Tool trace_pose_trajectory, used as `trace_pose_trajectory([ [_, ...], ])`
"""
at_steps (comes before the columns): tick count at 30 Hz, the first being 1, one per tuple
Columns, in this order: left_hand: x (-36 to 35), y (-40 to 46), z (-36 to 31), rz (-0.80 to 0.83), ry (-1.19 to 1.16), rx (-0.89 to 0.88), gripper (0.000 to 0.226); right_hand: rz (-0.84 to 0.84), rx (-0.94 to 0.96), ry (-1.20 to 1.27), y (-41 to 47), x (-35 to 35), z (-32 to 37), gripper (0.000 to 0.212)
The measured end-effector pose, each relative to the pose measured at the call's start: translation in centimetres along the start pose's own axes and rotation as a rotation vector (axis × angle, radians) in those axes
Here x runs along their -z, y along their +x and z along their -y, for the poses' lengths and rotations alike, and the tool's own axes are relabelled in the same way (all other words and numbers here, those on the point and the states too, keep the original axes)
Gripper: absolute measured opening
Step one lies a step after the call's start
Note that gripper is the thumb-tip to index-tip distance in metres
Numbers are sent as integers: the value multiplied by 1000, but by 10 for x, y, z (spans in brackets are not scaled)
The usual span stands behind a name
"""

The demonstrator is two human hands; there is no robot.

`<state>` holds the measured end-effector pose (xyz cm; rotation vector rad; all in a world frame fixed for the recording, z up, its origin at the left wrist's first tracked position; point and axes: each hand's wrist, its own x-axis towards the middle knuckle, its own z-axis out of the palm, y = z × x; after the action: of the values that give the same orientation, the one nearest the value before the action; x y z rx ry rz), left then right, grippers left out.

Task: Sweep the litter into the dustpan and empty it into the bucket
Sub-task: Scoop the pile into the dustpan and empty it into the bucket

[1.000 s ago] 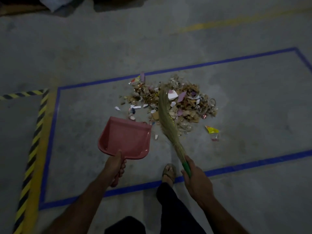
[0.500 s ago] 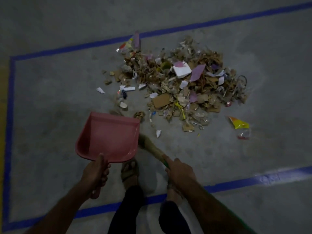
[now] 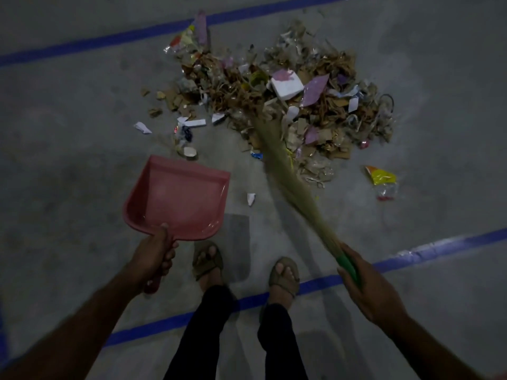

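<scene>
Litter (image 3: pixel 288 105) pile upper centre, light loose scraps, scatters easily
Left hand (image 3: pixel 153 256) grips empty dustpan (image 3: pixel 178 198) handle; right hand (image 3: pixel 367 286) holds soft broom (image 3: pixel 285 165) by green grip

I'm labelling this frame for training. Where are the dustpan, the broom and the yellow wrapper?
dustpan (image 3: pixel 178 198): head view, middle of its pink tray.
broom (image 3: pixel 290 182): head view, middle of the straw bristles.
yellow wrapper (image 3: pixel 382 176): head view, its yellow part, right of the pile.

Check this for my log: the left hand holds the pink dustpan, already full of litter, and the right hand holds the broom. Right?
Not quite. In the head view the dustpan is empty; the litter lies on the floor. The left hand does hold it, and the right hand holds the broom.
</scene>
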<state>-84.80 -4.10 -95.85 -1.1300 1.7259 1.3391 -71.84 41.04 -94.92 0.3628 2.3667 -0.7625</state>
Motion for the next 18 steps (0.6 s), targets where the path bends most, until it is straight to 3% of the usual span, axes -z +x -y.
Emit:
trace_pose_trajectory([
  [5, 4, -3, 9, 70, 29, 52, 54, 280, 35, -310, -27, -23, -26, 59],
  [7, 3, -1, 14, 89, 64, 56, 53, 306, 5, -424, -6, -22, -48, 58],
  [12, 1, 8, 22, 87, 93, 25, 54, 53, -161, -422, 66, 28, -82, 57],
  [18, 9, 8, 13, 75, 29, 33, 54, -47, 8, -305, 49, 65, -44, 61],
])
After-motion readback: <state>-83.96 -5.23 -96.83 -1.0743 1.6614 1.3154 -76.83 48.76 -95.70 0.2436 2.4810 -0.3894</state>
